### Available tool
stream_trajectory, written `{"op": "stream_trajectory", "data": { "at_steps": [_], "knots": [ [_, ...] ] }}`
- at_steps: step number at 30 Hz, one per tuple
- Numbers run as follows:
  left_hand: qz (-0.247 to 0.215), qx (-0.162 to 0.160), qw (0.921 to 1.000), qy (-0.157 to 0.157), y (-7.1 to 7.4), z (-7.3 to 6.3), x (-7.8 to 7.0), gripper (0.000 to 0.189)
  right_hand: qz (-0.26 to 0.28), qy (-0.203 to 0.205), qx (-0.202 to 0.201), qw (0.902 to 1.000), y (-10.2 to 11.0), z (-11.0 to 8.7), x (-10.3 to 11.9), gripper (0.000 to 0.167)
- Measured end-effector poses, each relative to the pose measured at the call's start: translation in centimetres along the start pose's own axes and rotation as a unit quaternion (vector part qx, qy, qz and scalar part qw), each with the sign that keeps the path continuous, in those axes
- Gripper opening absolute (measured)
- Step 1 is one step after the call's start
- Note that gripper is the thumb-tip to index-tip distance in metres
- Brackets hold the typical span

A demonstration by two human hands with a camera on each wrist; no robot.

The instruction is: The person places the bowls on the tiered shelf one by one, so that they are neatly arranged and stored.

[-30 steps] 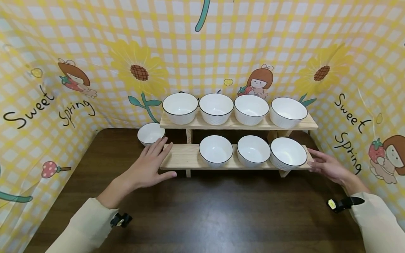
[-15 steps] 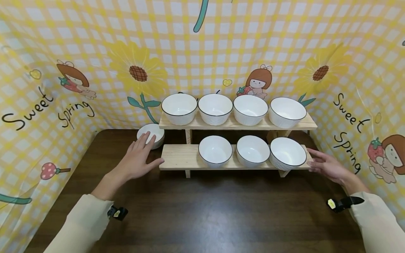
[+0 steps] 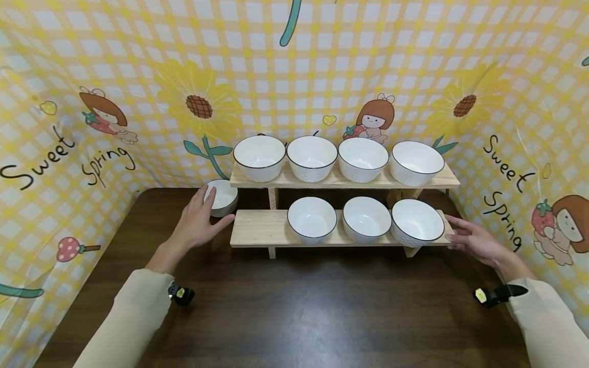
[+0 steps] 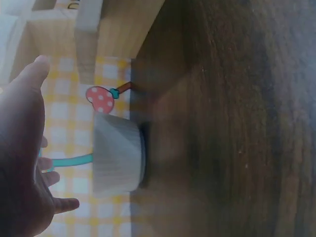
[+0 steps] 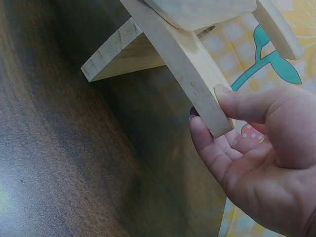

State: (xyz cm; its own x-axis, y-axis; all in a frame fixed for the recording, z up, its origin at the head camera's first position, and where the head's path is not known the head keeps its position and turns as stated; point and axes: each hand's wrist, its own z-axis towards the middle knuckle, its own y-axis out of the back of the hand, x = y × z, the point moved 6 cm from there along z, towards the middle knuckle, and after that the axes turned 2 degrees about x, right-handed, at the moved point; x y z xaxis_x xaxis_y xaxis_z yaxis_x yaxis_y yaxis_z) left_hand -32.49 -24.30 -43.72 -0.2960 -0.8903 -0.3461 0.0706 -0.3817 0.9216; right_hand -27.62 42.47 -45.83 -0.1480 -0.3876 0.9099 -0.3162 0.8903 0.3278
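Note:
A white bowl point(image 3: 225, 198) stands on the table at the left, beside a two-tier wooden shelf point(image 3: 259, 228). My left hand point(image 3: 195, 223) hovers over its near left side, fingers spread and thumb toward the shelf. In the left wrist view, the fingers of that hand point(image 4: 22, 143) are apart from the ribbed bowl point(image 4: 117, 155). At the far end, my right hand point(image 3: 478, 241) pinches the right tip of the lower board. The right wrist view has its thumb point(image 5: 237, 102) on top of the board point(image 5: 190, 69) and fingers underneath.
Several white, dark-rimmed bowls line the upper board point(image 3: 453, 179). Three more bowls point(image 3: 313, 219) stand on the lower board, toward its right. A yellow checked cloth point(image 3: 285, 76) hangs behind and at both sides of the dark wooden table point(image 3: 322, 306).
My left hand has left the lower board's left end and moved left to the bowl on the table. The right hand keeps its hold on the board.

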Motion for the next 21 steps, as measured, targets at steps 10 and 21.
{"op": "stream_trajectory", "data": {
  "at_steps": [10, 21],
  "knots": [
    [-0.037, -0.032, 0.9976, 0.049, -1.2, 1.7, 1.9, 0.103, -0.002, -0.007, 0.002, 1.0, 0.1, 0.0, -0.1, 0.076],
    [-0.071, -0.02, 0.9918, 0.104, -2.4, 4.0, 3.7, 0.112, 0.003, 0.004, 0.001, 1.0, 0.1, 0.1, -0.1, 0.075]
  ]
}}
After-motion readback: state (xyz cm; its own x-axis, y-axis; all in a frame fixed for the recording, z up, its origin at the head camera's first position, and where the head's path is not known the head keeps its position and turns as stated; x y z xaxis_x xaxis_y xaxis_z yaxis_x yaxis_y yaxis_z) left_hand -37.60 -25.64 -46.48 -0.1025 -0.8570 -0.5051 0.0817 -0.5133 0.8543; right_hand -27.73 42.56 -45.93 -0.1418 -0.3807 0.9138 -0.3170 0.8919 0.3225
